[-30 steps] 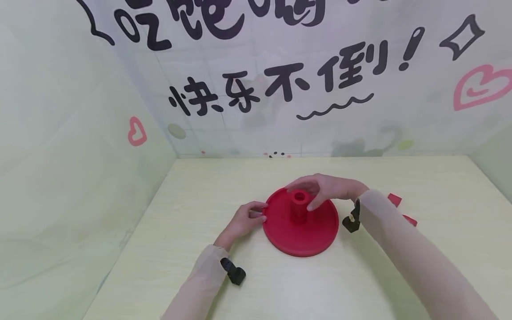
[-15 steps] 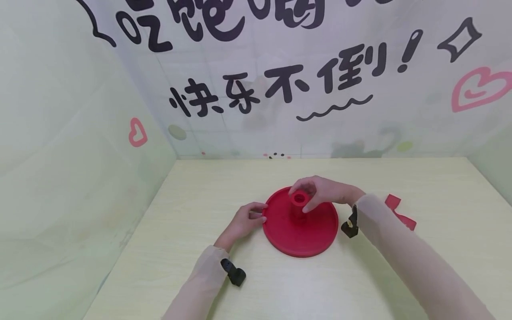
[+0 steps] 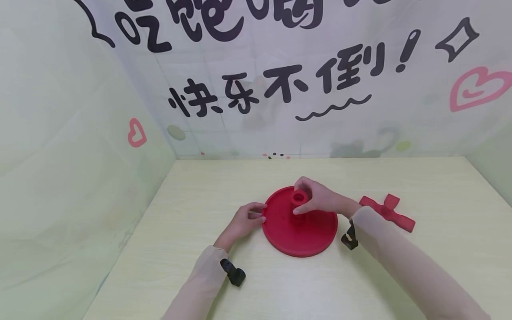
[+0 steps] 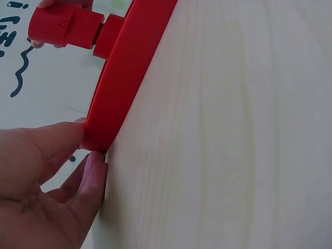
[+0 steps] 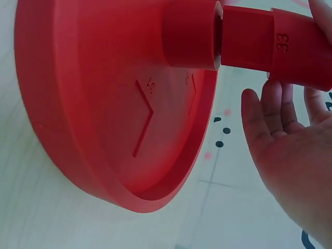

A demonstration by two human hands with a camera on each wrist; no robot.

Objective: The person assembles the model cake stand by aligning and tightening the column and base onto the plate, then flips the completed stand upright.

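A round red base (image 3: 302, 243) with a raised rim lies on the table in the head view. A red tubular fitting (image 5: 298, 49) stands upright over its central post (image 5: 194, 36), and a narrow dark line shows between them. My right hand (image 3: 323, 198) holds this fitting from the right, thumb on the near side and fingers behind. Raised numbers are visible on the fitting in both wrist views. My left hand (image 3: 243, 221) holds the base's left rim with thumb and fingertips, which touch the edge close to the tabletop in the left wrist view.
Right of the base lies a red branched piece (image 3: 389, 212) with several arms, partly behind my right forearm. A white printed cloth (image 3: 240, 133) hangs behind the pale wooden table (image 3: 212, 186). Each wrist wears a small black camera mount (image 3: 233, 272).
My right hand has closed in further around the tubular fitting, and its wrist has lowered slightly, uncovering more of the branched piece. My left hand has stayed at the rim.
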